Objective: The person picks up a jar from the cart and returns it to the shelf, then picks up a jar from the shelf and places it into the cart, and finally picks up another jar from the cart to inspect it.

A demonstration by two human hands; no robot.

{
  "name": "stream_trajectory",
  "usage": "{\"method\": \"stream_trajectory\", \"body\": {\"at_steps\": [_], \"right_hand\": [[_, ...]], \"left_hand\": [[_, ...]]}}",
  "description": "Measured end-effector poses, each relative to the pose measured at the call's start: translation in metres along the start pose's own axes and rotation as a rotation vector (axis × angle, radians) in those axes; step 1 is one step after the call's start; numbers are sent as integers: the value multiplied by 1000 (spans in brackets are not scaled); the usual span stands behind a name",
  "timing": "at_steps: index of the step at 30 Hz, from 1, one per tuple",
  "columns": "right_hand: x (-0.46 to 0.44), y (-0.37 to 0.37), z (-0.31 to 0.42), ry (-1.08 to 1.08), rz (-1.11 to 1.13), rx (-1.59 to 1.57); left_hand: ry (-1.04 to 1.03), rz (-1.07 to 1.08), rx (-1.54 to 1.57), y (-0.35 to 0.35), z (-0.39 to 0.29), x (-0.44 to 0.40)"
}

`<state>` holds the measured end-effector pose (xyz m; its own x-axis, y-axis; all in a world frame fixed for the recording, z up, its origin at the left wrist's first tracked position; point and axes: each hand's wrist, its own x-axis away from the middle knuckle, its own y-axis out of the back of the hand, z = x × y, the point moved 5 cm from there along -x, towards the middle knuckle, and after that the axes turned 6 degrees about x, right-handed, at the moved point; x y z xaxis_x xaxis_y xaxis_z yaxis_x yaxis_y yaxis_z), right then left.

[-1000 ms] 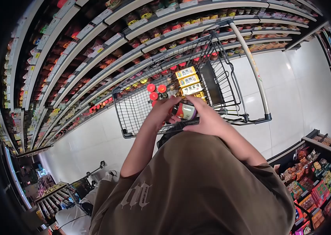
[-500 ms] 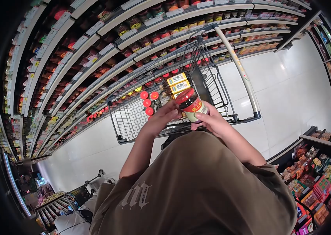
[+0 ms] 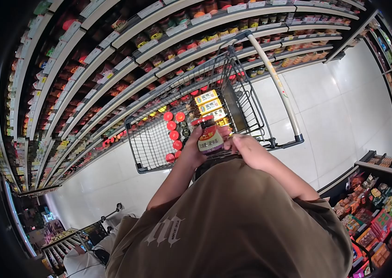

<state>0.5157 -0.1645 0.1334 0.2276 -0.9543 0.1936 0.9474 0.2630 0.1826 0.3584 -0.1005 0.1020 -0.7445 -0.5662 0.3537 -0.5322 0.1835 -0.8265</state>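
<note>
A glass jar (image 3: 210,140) with a red lid and a pale printed label stands roughly upright in front of my torso, above the shopping cart. My left hand (image 3: 194,149) is closed around its left side. My right hand (image 3: 248,149) is close to the jar's right edge with thumb and fingers loosely apart; some fingers are hidden, and I cannot tell whether they touch the glass. Below, in the cart (image 3: 152,147), several red-lidded jars (image 3: 173,135) stand in rows. Yellow-and-white boxes (image 3: 208,103) sit beside them, partly covered by the held jar.
The cart's handle (image 3: 282,88) curves along its right end. Long shelves (image 3: 159,74) full of jars and packets run behind the cart. Packaged goods fill a low display (image 3: 377,217) at lower right. Another person's pale clothing (image 3: 84,264) shows at lower left.
The jar has moved left and slightly down, turned to another side of its label. My left hand has wrapped around it, while my right hand has loosened its hold. The cart view shifted slightly.
</note>
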Motion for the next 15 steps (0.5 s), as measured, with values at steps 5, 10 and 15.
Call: {"method": "stream_trajectory", "body": {"at_steps": [5,10,15], "right_hand": [[11,18,-24,-214,-117,-200],[15,17,-32,-225,-73,-174],[14,12,-33,-243,-49,-190]], "left_hand": [[-35,79,91,6,-4,2],[-39,54,27,-1,-10,4],[-46,51,-35,-11,-14,1]]}}
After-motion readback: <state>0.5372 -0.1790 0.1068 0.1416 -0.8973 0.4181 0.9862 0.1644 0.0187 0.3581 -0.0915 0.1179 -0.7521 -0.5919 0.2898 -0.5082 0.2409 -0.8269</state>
